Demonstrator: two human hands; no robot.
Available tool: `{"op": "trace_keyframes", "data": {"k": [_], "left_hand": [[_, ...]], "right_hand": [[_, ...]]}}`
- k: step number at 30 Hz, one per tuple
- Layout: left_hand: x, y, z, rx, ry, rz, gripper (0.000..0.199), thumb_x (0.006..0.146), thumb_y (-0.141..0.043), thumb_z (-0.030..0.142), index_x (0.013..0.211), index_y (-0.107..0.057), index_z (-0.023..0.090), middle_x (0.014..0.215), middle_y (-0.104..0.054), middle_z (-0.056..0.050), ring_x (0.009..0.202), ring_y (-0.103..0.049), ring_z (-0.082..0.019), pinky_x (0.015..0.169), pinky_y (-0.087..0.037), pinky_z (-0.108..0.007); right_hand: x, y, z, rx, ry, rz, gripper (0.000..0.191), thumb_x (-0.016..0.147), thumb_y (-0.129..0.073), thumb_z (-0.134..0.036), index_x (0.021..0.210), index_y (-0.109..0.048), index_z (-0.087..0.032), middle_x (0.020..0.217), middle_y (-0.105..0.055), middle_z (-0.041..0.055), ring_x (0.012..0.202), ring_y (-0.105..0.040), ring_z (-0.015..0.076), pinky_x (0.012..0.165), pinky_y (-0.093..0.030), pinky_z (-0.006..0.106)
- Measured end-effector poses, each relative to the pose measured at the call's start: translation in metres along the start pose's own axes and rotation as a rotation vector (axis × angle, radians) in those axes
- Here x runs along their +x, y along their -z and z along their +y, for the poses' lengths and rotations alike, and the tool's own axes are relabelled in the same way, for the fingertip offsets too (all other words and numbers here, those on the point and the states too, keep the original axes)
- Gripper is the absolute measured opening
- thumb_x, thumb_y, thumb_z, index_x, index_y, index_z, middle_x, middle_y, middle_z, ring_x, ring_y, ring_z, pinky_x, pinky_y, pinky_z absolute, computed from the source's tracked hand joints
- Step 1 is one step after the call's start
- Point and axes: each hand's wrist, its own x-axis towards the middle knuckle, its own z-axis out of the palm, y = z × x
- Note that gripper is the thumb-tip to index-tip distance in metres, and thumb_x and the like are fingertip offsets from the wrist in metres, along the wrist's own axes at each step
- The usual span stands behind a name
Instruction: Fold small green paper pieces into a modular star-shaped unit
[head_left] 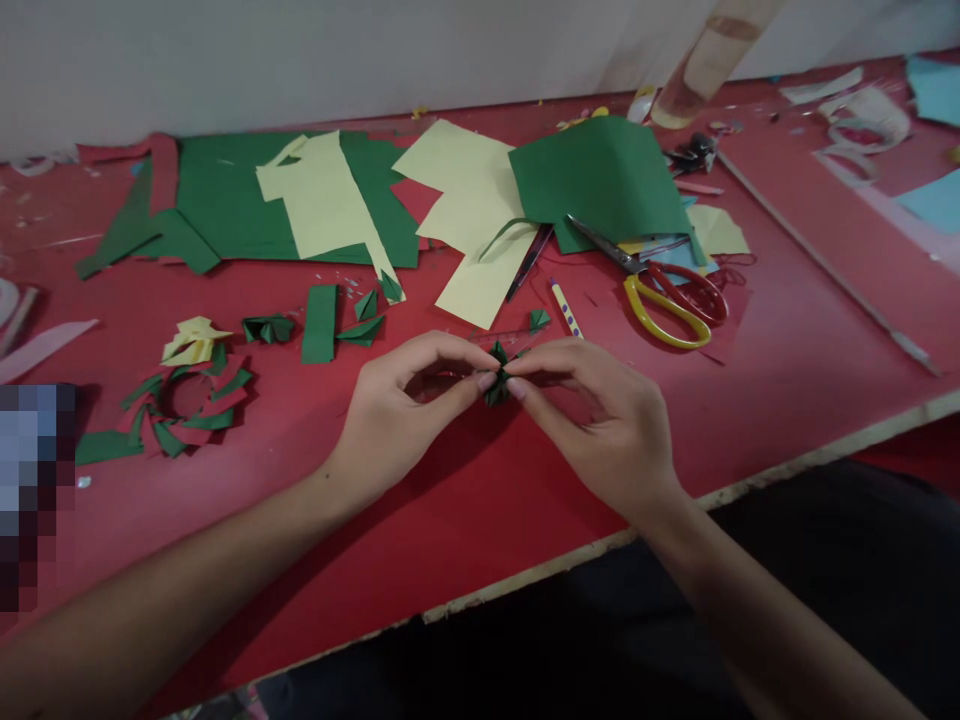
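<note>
A small folded green paper piece (496, 388) is pinched between my two hands above the red table (465, 530). My left hand (416, 390) grips its left side with thumb and forefinger. On the opposite side my right hand (600, 405) closes its thumb and forefinger on the same piece. Just behind the fingers lie a small green paper scrap (538, 320) and a white candle with purple dots (566, 308). To the left are a green paper strip (320, 323), folded green triangles (363, 330) and another folded green piece (268, 328).
A red and green paper wreath (244, 382) lies left, beside a folded yellow paper piece (196, 341). Scissors (667, 305) with red and yellow handles lie right. Green sheets (600, 180) and cream sheets (469, 190) cover the back. A bottle (705, 70) stands by the wall.
</note>
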Motion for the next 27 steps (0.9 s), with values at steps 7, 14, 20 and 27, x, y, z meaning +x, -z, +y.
{"op": "trace_keyframes", "data": {"k": [7, 14, 20, 27], "left_hand": [[-0.0018, -0.0001, 0.0020, 0.020, -0.039, -0.011, 0.010, 0.084, -0.075, 0.011, 0.089, -0.075, 0.019, 0.090, -0.076, 0.000, 0.086, -0.072, -0.010, 0.079, -0.059, -0.016], [-0.0026, -0.0011, 0.0026, 0.055, -0.066, -0.013, 0.013, 0.084, -0.075, 0.010, 0.093, -0.075, 0.020, 0.095, -0.077, 0.001, 0.091, -0.073, -0.010, 0.085, -0.059, -0.015], [-0.0024, -0.0008, 0.0034, 0.014, 0.005, 0.001, 0.007, 0.091, -0.072, 0.018, 0.095, -0.076, 0.021, 0.094, -0.078, 0.001, 0.089, -0.074, -0.011, 0.084, -0.060, -0.018], [0.0005, -0.0007, 0.0028, -0.087, 0.113, -0.033, 0.009, 0.090, -0.072, 0.021, 0.098, -0.070, 0.019, 0.079, -0.070, 0.002, 0.071, -0.072, -0.012, 0.072, -0.060, -0.022]], "right_hand": [[-0.0007, -0.0007, -0.0019, 0.057, -0.039, 0.003, 0.009, 0.092, -0.069, -0.017, 0.098, -0.069, -0.024, 0.094, -0.074, 0.0000, 0.086, -0.070, 0.0151, 0.079, -0.058, 0.028], [-0.0021, -0.0020, 0.0012, 0.208, -0.221, 0.062, 0.013, 0.089, -0.071, -0.014, 0.092, -0.065, -0.025, 0.089, -0.070, -0.0013, 0.084, -0.071, 0.0146, 0.079, -0.061, 0.027], [0.0028, -0.0013, -0.0009, 0.292, -0.327, 0.100, 0.019, 0.085, -0.072, -0.010, 0.094, -0.063, -0.023, 0.092, -0.072, -0.0003, 0.087, -0.073, 0.0150, 0.080, -0.063, 0.026], [0.0030, -0.0002, -0.0004, 0.328, -0.334, 0.088, 0.022, 0.084, -0.072, -0.010, 0.099, -0.061, -0.023, 0.092, -0.074, 0.0008, 0.088, -0.075, 0.0159, 0.078, -0.064, 0.027]]}}
